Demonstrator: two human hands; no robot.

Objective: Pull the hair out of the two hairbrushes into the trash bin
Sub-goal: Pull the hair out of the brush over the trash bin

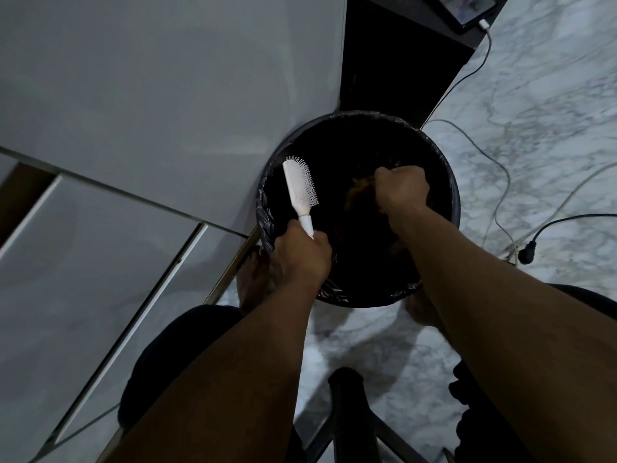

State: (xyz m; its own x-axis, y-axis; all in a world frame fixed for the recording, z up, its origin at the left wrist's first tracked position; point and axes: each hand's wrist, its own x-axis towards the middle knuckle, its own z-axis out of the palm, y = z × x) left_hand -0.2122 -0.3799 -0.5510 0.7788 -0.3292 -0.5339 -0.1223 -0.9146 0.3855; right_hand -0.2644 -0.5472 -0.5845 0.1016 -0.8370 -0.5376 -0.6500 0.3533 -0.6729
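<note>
A person looks down at a round black bin (267,208) w/ a dark bag lining it. The bin sits on a marble floor (534,95), right next to a big white cabinet (133,95). Both arms reach over the bin.

The left hand (300,257) is closed tight on the handle of a white brush (299,190). It sits at the near left edge of the bin. The brush sticks up and away from the hand, over the left side of the bin. Its pins point to the right. The pins look clean, but they are small and it is hard to be sure.

The right hand (402,190) is a bit further out, over the middle of the bin. Its fingers are curled down and in. A brown clump, maybe hair (355,192), shows just left of that hand and low inside the bin. It is too dark to tell if the fingers are pinching it.

Only one brush shows here.

Bare feet show by the bin, one at the left edge (253,279) and one under the right arm. A phone (467,8) lies on a dark shelf at the top, w/ a white cord (484,61) running down to the floor. A black plug (526,255) lies on the floor at the right. A dark chair (347,416) shows between the arms at the bottom.
</note>
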